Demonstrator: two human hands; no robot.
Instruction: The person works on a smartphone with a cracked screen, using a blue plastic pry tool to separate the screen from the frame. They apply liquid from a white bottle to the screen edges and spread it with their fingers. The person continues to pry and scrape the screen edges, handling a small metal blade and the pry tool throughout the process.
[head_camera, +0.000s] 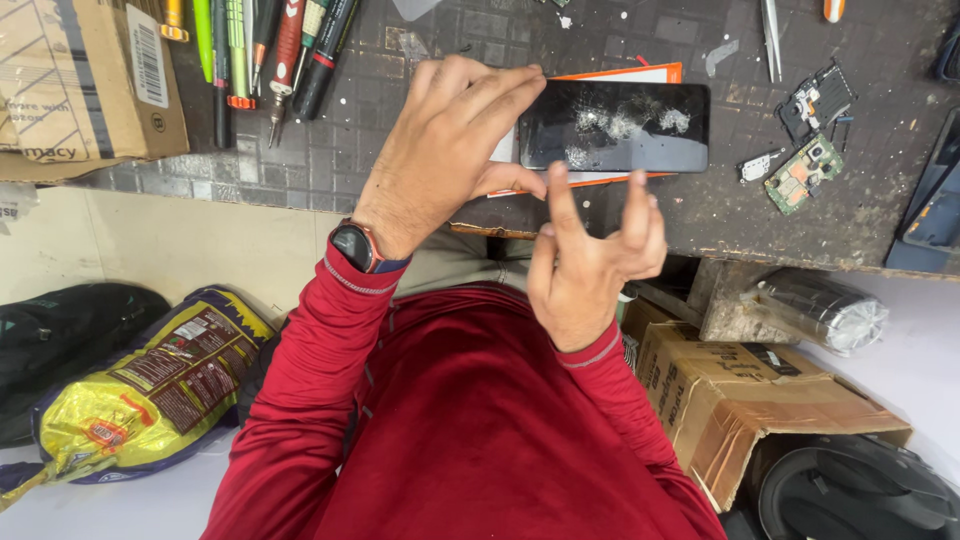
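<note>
Cluttered workbench (620, 215): screwdrivers (265, 55), circuit board (800, 172), phone (615, 127).

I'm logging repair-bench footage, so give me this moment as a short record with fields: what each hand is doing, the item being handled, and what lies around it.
left hand: fingers resting on the left end of the phone
right hand: raised just below the phone, fingers spread, holding nothing
phone: black, flat on an orange-edged sheet, screen smudged or cracked
bench: dark, gridded mat
nearby: pens and screwdrivers top left, circuit board to the right, tweezers
</note>
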